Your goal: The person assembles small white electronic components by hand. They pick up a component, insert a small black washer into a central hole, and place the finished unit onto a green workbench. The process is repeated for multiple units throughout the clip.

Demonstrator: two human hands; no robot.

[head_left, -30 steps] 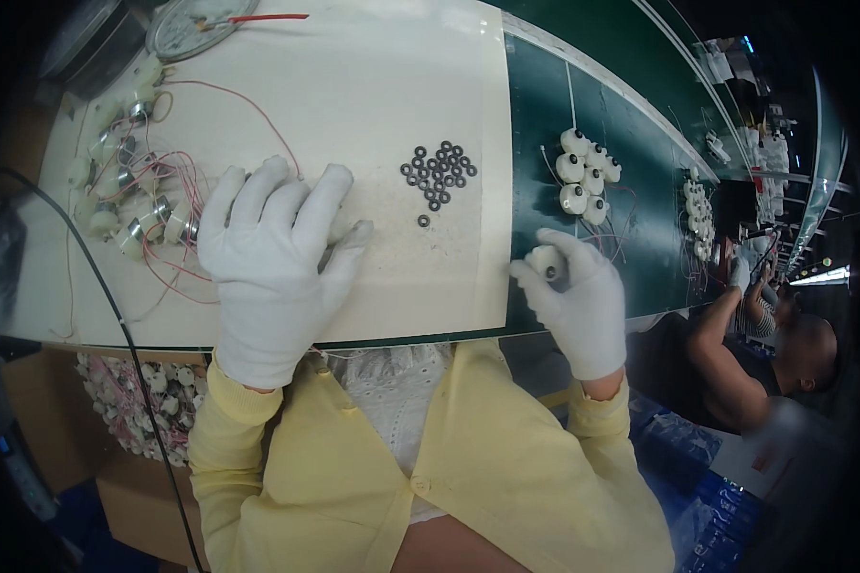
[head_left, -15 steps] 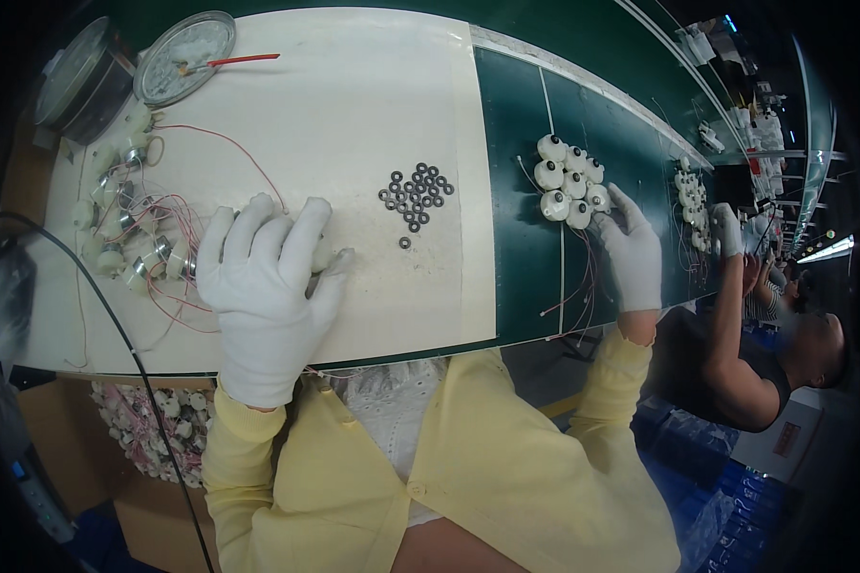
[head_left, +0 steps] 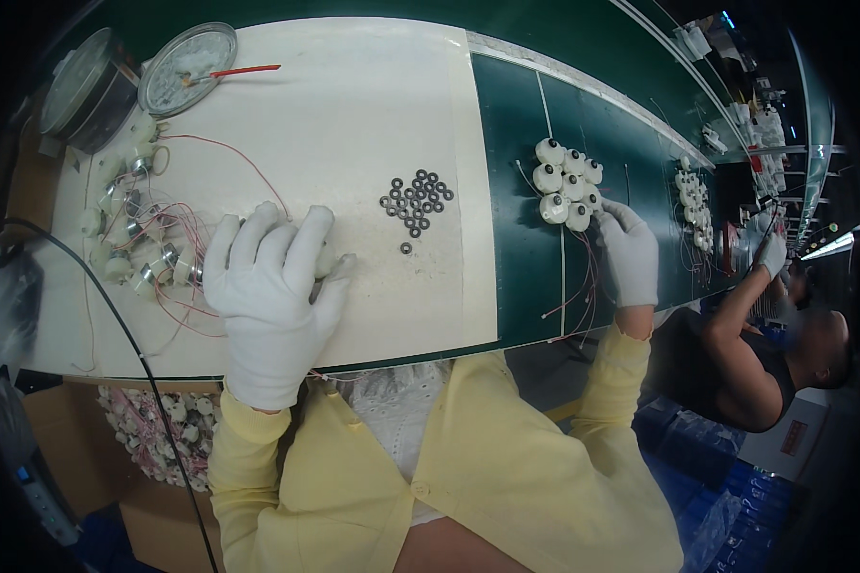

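My left hand (head_left: 272, 296), in a white glove, rests back upward on the pale work mat. Its fingers bend over a small cream plastic motor (head_left: 326, 261), which shows only between thumb and forefinger. At the right, a cluster of white motors with black ring-topped centres (head_left: 571, 181) stands close together on the green tabletop. My gloved right hand (head_left: 631, 250) is at the cluster's right edge, thumb and forefinger drawn together against the nearest motor (head_left: 591, 198). Exactly how they grip it is partly hidden. Thin red and white wires (head_left: 583, 296) hang below the cluster.
Small dark rings (head_left: 417, 199) lie mid-mat. Wired motors (head_left: 129, 224) are heaped left, below a round tub (head_left: 86, 91) and a lid with pale grease (head_left: 186, 72) and a red stick (head_left: 247, 70). A black cable (head_left: 115, 306) crosses left. A co-worker (head_left: 736, 363) sits right.
My right hand's fingers have drawn closer together, and the motor beside them sits slightly further left, against the cluster. My left hand keeps its pose. The co-worker's hand has moved away from their own motors.
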